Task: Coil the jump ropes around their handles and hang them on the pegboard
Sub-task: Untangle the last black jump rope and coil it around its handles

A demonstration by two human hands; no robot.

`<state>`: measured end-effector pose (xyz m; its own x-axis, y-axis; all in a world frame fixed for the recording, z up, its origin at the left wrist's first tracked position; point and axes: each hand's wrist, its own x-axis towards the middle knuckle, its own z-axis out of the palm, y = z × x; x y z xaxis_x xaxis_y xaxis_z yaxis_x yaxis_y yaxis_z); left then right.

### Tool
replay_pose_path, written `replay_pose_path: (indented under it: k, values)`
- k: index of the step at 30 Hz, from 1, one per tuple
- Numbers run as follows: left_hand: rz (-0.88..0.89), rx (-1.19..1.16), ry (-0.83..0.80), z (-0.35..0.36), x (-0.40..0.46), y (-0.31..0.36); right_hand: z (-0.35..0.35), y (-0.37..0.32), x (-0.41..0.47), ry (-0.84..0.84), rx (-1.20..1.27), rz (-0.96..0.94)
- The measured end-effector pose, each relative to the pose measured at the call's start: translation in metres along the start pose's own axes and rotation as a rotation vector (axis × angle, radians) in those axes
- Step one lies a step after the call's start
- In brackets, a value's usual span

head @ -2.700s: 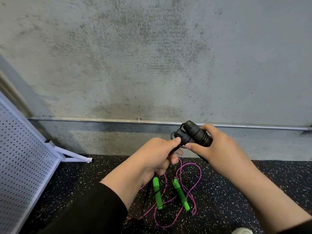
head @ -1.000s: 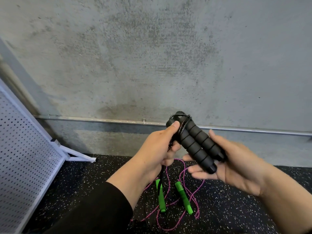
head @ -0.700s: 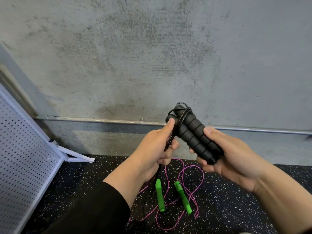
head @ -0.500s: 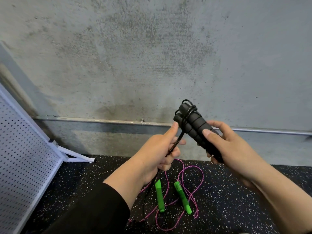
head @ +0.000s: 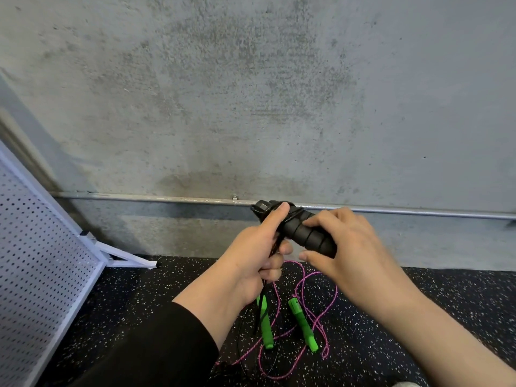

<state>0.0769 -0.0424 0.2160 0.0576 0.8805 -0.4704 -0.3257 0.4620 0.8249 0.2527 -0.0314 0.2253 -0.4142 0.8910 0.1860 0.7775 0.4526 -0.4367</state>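
So the person is only partway through the first rope. The right hand [head: 354,252] has its fingers wrapped around the pair of black ribbed foam handles [head: 304,234], held together up in front of the grey concrete wall [head: 251,93]. The left hand [head: 251,255] pinches the thin black cord [head: 275,244] against the handle tops, thumb pressed on the few turns wound there. Plenty of that cord hangs loose below the left hand down to the black speckled rubber floor [head: 418,317], so the coil looks barely started. The second rope, a pink cord [head: 321,317] with bright green plastic handles [head: 303,325], lies untouched in a loose tangle on the floor right under the hands. Nothing hangs on the visible part of the white perforated pegboard [head: 36,261] at the left. Most of the job seems left to do.
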Motion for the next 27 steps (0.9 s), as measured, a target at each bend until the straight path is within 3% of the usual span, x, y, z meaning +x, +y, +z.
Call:
replay_pose_path:
  k: [3,6,9,12,15,20,25,27]
  values:
    - [0.053,0.004,0.016,-0.002,0.002,0.003,-0.003,-0.005,0.0,-0.023,0.337,0.108]
    - [0.083,0.019,-0.025,-0.002,0.001,0.006,-0.008,-0.009,0.002,-0.005,0.987,0.474]
    - [0.105,0.033,-0.077,-0.001,-0.002,0.007,-0.017,-0.003,0.002,-0.331,1.382,0.694]
    - [0.112,0.051,-0.099,-0.001,-0.003,0.008,-0.019,0.003,0.002,-0.497,1.54,0.711]
    - [0.137,0.048,-0.115,-0.001,-0.002,0.008,-0.016,0.006,0.004,-0.401,1.528,0.618]
    - [0.154,0.184,-0.077,-0.005,-0.003,0.013,-0.011,0.005,0.008,-0.033,1.198,0.443]
    - [0.041,0.307,-0.036,-0.011,-0.004,0.015,-0.013,0.003,0.006,0.061,0.657,0.311]
    - [0.007,0.331,-0.023,-0.013,-0.004,0.016,-0.012,0.005,0.006,0.095,0.553,0.283]
